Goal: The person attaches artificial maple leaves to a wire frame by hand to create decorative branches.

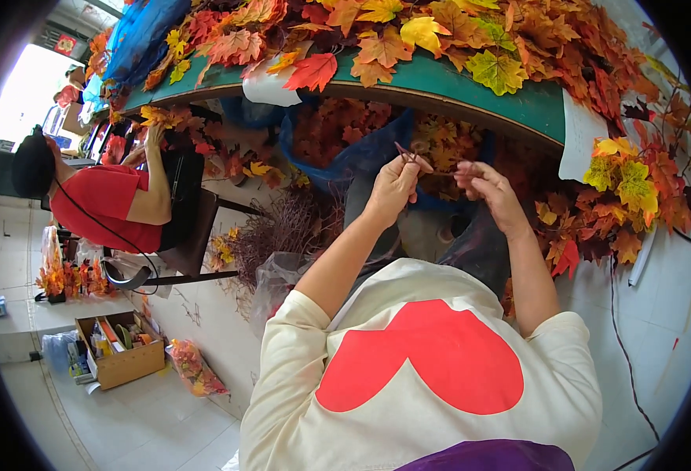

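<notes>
My left hand (395, 187) is closed in a pinch around a thin dark-reddish stem (403, 152), whose bent end sticks up above the fingers. Across from it, my right hand (491, 191) has its fingers curled together and slightly smeared; whatever they pinch is too small to make out. Both hands hover over my lap, below the edge of a green table (440, 96). Just beyond them, a blue plastic bag (345, 161) holds red and orange artificial maple leaves (338, 125). Yellow-orange leaves (440, 141) lie behind the gap between my hands.
Artificial autumn leaves (385, 47) cover the tabletop. A bundle of brown stems (283, 235) stands left of my legs. A person in a red shirt (102, 196) sits at the left. A cardboard box (129, 361) rests on the floor, and a cable (624, 345) runs at right.
</notes>
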The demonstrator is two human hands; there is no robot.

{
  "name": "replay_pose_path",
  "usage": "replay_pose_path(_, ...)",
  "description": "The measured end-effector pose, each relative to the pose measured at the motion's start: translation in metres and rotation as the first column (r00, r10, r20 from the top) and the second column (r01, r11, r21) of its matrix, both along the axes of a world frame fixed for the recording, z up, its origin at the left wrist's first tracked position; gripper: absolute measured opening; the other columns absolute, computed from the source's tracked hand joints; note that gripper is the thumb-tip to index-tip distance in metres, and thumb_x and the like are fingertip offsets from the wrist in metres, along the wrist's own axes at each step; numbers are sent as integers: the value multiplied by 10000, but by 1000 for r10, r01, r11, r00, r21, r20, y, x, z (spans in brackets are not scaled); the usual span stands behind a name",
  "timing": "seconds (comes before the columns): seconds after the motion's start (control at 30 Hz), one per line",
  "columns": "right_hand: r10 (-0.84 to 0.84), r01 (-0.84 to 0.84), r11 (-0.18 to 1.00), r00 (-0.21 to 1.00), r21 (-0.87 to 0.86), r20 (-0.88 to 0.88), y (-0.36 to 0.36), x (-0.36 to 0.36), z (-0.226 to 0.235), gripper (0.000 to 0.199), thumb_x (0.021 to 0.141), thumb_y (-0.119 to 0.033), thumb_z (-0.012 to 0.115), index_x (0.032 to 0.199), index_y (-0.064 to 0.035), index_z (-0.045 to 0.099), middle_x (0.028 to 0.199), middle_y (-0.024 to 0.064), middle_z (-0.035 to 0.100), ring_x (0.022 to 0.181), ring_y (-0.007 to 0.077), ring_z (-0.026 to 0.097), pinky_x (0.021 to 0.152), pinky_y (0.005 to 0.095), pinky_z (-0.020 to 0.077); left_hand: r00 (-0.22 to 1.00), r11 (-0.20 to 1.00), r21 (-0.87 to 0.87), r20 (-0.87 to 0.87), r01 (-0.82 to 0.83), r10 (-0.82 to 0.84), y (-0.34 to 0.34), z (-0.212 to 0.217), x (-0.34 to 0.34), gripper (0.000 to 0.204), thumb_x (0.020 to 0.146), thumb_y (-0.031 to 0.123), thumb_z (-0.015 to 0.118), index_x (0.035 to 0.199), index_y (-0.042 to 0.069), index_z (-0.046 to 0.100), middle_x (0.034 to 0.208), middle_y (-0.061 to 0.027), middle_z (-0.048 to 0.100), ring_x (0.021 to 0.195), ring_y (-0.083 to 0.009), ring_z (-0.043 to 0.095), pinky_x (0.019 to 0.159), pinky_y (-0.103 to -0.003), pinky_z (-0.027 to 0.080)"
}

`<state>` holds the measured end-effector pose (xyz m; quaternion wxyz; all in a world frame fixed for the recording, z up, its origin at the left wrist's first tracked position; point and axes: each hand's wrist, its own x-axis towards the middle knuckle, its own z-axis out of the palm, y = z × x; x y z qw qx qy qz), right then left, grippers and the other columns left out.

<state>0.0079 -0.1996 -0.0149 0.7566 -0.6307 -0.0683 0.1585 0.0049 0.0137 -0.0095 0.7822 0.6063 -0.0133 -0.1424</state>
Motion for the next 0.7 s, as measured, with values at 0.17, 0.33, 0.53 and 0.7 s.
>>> replay_pose_path(0.17,230,-246,968,951,52,205,21,3,9,476,822,-187,624,1233,-34,440,1083,76,562,958,154,565,850,269,444,991,950,302,121,-83,48,1,4,-12,310,925,327,462,814,69,593,573,65,380,492,-38,340,455,-198,319)
replay_pose_path(0.33,305,-327,931,941,165,145,28,-2,14,328,854,-304,575,946,6,635,901,73,622,862,162,602,806,284,463,960,809,525,225,-265,168,11,6,-15,350,904,318,492,757,25,615,626,-57,548,612,-149,502,595,-294,412)
replay_pose_path(0.53,201,-165,961,968,-222,153,31,-10,18,191,828,-157,592,860,26,634,857,62,632,786,132,593,732,255,469,935,715,620,328,-323,137,12,10,-15,318,895,288,490,775,25,623,692,-130,609,647,-240,601,599,-320,443)
replay_pose_path(0.7,511,-391,795,844,-464,162,38,-12,31,118,834,-111,578,773,-14,610,823,61,630,714,109,561,663,242,446,897,729,572,422,-376,131,22,6,-24,195,840,197,560,781,24,628,655,-147,601,600,-244,611,548,-312,452)
